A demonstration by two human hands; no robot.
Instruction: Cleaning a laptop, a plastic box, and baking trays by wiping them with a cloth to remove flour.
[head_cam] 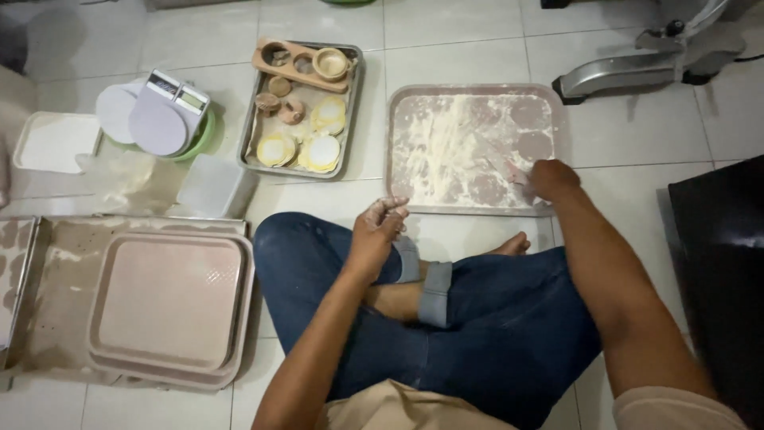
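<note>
Right hand [553, 179] on floured tray [414, 143] near edge.

A floured tray [471, 148] lies on the floor [454, 48] in front of the seated person's crossed legs. The right hand [553, 179] rests on its near right corner; the left hand [380, 225] hangs just before its near left edge. Left of it sits a metal tray [350, 119] holding dough rounds [322, 151] and wooden moulds [302, 62]. Further left stands a kitchen scale [163, 111], with stacked trays [171, 306] nearer.
</note>
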